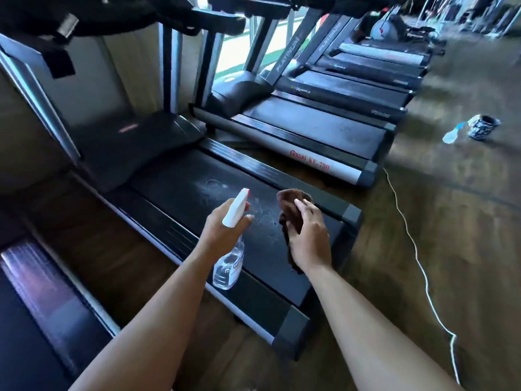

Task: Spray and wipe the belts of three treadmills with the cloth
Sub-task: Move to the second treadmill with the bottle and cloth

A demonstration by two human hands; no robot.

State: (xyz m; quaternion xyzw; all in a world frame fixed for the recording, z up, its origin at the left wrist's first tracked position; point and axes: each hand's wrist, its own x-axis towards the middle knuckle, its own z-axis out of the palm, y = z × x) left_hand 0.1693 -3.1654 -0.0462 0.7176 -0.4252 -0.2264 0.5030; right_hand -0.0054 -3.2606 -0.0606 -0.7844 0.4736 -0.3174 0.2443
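spraying step in hand: my left grip [222, 232] curls round the spray bottle [229, 266], nozzle toward the near treadmill's belt [174, 176] at frame centre (droplets [263, 214] glisten there). my right grip [308, 238] clutches the brown cloth [290, 207] just over the belt; next i'd lower it and wipe.

Only 2 slim limbs were in view, a bare left forearm [158, 311] and a bare right forearm [363, 325], each uncovered down to its bare hand, the left hand [222, 230] and the right hand [308, 238].
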